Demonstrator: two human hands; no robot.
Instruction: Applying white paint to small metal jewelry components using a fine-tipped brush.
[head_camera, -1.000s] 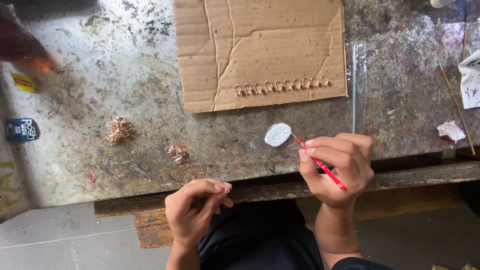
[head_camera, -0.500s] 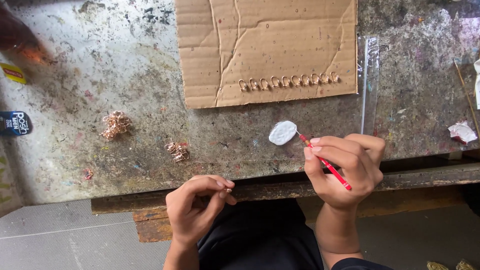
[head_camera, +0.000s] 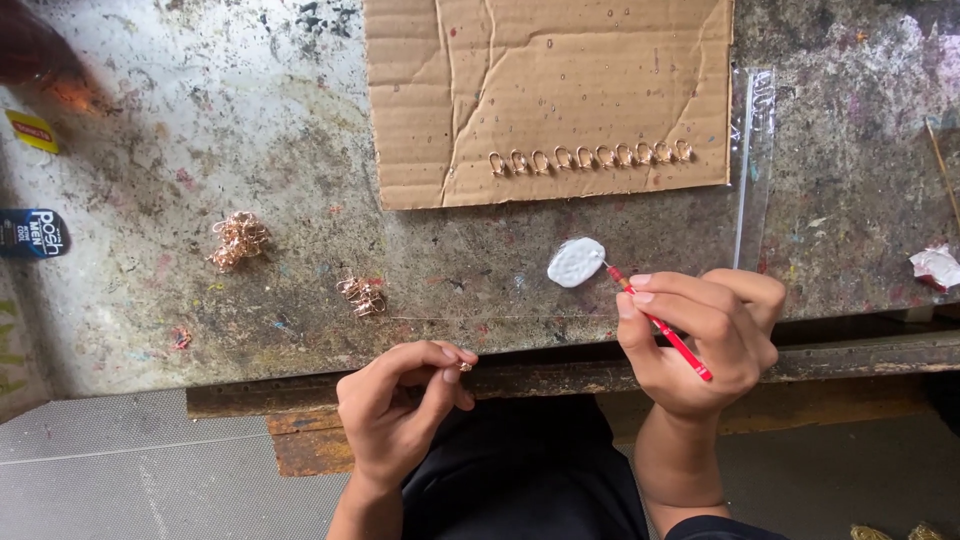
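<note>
The left hand hovers at the near edge of the tabletop, fingers curled, thumb and forefinger pinching a small rose-gold ring piece. Beyond it on the tabletop lie two heaps of similar metal bits, well apart from the hand. To the right, a white blob of paste lies below a cardboard sheet carrying a row of small hooks. The right hand is closed around a thin red stick, whose long axis runs diagonally, tip pointing up-left and touching the paste's edge.
</note>
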